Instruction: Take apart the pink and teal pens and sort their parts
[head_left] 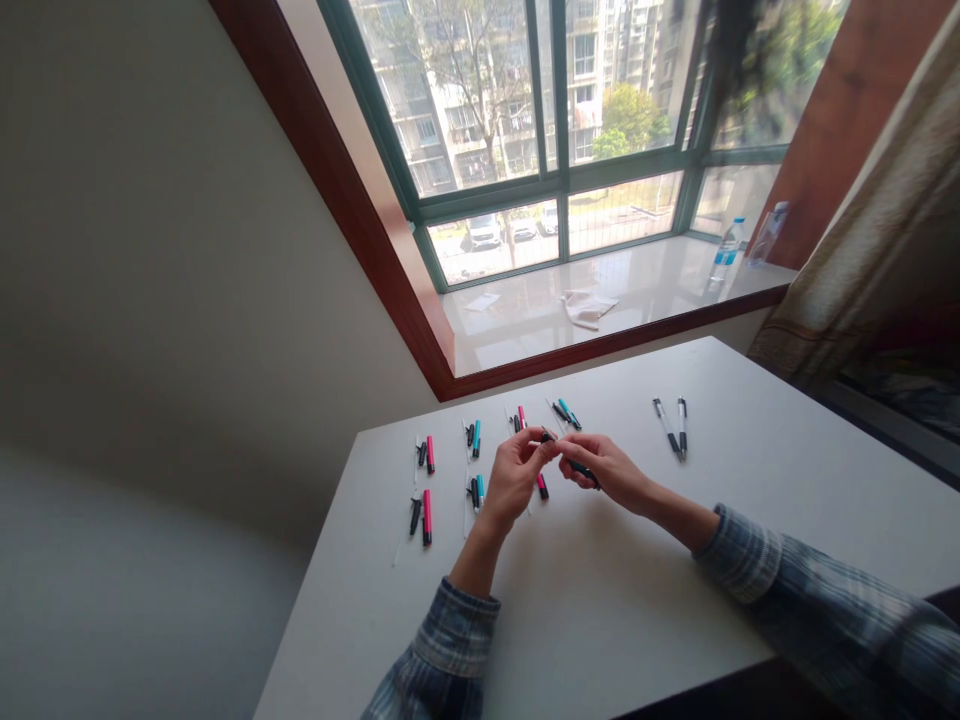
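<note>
In the right hand [609, 472], a dark pen part [587, 474], mostly covered

A plain, pale wall [172, 250] fills the left side, dull grey in the shade. Reddish-brown trim [360, 220] borders a window recess, where green frames [561, 180] hold wide panes — daylight pours through them and gleams on the glossy sill [510, 335]. Outside are apartment buildings [630, 50], trees [630, 115] and parked cars [484, 232]. A beige curtain [870, 200] hangs at the right — its lower folds darker. Below the sill stands a white desk [750, 430], its surface smooth and softly lit.
</note>
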